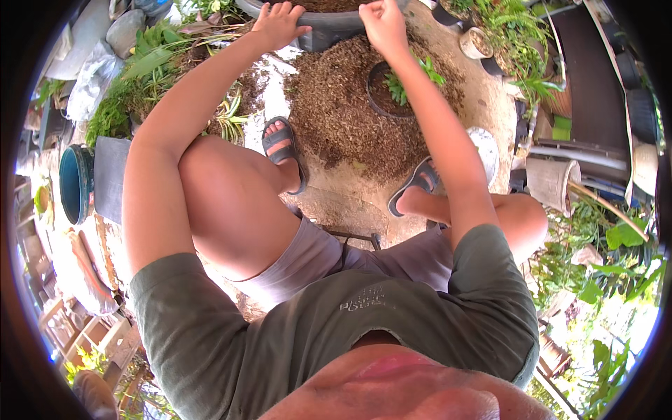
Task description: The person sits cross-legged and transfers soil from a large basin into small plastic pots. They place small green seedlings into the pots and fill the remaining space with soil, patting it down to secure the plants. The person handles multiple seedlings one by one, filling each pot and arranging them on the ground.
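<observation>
A wide black plastic pot (pixel 328 38) with brown soil (pixel 331 5) in it stands at the top edge, cut off by the frame. My left hand (pixel 280 23) lies on its rim at the left, fingers spread over the edge. At the rim's right side is my right hand (pixel 379 21), its fingers curled at the edge; whether they grip the rim or hold something small is not plain. A heap of loose brown potting mix (pixel 336 105) lies below the pot. A smaller dark pot (pixel 374 92) with a green leafy plant (pixel 396 89) stands in the heap, partly behind my right forearm.
Uprooted-looking plants (pixel 228 118) and ferns lie at the left, near a clear plastic bag (pixel 97 81) and a teal bucket (pixel 76 184). At the right are a small pale pot (pixel 476 43), a white container (pixel 484 149) and a larger pale pot (pixel 548 181). My sandalled feet flank the heap.
</observation>
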### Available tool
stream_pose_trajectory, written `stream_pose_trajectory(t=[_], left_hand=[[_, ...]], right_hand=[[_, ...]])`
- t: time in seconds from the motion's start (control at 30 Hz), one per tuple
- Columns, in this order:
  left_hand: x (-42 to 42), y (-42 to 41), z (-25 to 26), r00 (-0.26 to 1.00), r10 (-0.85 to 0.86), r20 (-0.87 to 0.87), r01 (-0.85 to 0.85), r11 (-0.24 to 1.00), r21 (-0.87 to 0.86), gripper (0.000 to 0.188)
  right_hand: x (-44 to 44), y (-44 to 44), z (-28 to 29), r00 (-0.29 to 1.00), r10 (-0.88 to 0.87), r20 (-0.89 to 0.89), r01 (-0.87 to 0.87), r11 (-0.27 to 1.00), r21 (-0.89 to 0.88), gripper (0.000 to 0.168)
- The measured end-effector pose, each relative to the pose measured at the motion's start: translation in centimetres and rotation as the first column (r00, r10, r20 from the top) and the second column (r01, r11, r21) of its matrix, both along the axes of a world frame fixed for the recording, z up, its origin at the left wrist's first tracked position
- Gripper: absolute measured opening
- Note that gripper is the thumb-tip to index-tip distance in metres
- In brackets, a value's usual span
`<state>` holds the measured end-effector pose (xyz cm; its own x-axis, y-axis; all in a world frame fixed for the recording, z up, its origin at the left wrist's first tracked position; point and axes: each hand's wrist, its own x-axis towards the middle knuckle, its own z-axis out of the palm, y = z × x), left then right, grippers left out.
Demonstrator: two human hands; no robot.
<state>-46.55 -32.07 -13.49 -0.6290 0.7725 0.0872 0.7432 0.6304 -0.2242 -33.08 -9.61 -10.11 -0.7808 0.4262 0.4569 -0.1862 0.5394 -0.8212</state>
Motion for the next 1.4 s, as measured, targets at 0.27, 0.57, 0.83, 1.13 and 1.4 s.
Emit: stream_pose_trajectory(t=[0.27, 0.57, 0.83, 1.13, 1.4], left_hand=[[0.8, 2.4, 4.2, 0.985, 0.064, 0.159, -0.048, 0.993, -0.104, 0.060], [0.8, 1.8, 4.0, 0.949, 0.146, 0.279, -0.112, 0.984, -0.135, 0.073], [0.6, 1.8, 4.4, 0.943, 0.124, 0.309, -0.084, 0.987, -0.139, 0.077], [0.5, 1.9, 4.3, 0.936, 0.139, 0.322, -0.087, 0.981, -0.173, 0.078], [0.7, 1.9, 4.7, 0.927, 0.152, 0.344, -0.091, 0.978, -0.186, 0.079]], right_hand=[[-22.0, 3.3, -8.4, 0.571, 0.237, 0.786, -0.614, 0.759, 0.217, 0.053], [-25.8, -1.3, -11.9, -0.049, -0.061, 0.997, -0.871, 0.490, -0.013, 0.054], [-27.7, -2.2, -11.5, -0.147, -0.088, 0.985, -0.878, 0.470, -0.089, 0.054], [-27.4, -2.4, -10.8, -0.250, -0.043, 0.967, -0.835, 0.514, -0.193, 0.054], [-27.0, -1.4, -9.9, -0.335, 0.266, 0.904, -0.602, 0.677, -0.423, 0.055]])
